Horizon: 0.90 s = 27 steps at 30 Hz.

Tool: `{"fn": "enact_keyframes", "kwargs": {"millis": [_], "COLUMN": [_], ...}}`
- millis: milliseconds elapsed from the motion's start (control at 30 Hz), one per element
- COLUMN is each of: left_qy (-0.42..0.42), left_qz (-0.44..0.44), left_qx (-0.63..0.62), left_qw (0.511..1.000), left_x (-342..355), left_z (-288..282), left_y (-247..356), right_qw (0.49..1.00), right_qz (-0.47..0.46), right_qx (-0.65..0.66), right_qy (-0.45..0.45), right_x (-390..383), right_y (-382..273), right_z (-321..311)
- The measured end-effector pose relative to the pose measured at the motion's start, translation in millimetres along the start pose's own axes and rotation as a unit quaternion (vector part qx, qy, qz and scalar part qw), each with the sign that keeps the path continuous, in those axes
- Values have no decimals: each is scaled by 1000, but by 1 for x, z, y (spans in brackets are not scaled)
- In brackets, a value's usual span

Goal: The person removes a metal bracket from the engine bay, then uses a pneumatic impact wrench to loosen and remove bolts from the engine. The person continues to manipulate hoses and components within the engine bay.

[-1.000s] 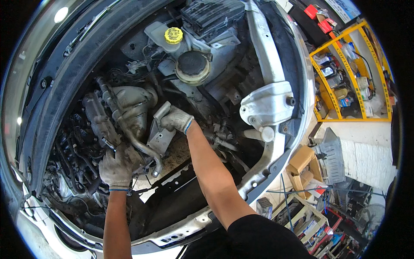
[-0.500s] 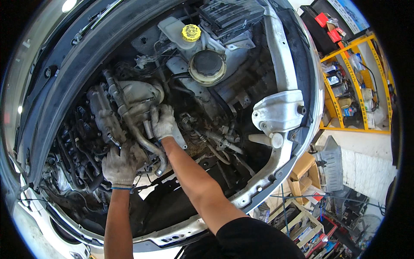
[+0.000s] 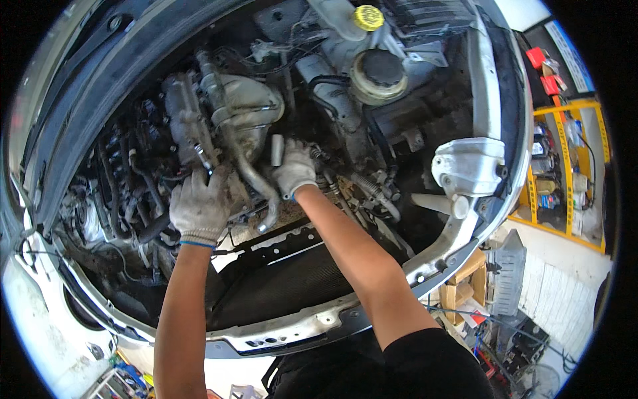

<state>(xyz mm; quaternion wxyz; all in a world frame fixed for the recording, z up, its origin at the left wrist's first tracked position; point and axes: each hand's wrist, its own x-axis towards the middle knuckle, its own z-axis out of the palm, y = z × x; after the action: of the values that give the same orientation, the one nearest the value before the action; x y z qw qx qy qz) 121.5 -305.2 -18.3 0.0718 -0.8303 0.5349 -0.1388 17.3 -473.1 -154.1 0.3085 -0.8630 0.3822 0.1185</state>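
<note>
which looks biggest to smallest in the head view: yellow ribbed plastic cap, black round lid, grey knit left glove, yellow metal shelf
1. Yellow shelf
2. Left glove
3. Black lid
4. Yellow cap

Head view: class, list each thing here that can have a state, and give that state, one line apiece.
Left hand: gloved, on the engine, grip unclear
Right hand: gloved, closed on a metal bracket, partly hidden
Curved metal pipe: lower end appears unconnected
Yellow cap: seated on its reservoir
Black cap: seated on its round reservoir
Yellow shelf: stocked
Cardboard box: open
</note>
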Motion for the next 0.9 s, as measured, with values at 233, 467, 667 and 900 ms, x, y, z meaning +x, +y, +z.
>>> {"fn": "enact_keyframes", "kwargs": {"millis": [233,467,667,900], "left_qy": [-34,0,-22,-43], "left_qz": [-15,-13,-26,-28], "left_qx": [-4,-18,-23,-18], "left_qw": [999,1000,999,999], "left_x": [-3,-4,-2,-2], "left_z": [0,1,-3,-5], "left_y": [0,0,2,1], "right_qw": [799,500,451,412], "right_qz": [98,117,117,90], "right_qx": [590,858,884,905], "right_qy": [61,-24,-28,-57], "right_x": [-9,8,0,7], "right_y": [28,48,55,56], "right_z": [17,15,9,13]}}
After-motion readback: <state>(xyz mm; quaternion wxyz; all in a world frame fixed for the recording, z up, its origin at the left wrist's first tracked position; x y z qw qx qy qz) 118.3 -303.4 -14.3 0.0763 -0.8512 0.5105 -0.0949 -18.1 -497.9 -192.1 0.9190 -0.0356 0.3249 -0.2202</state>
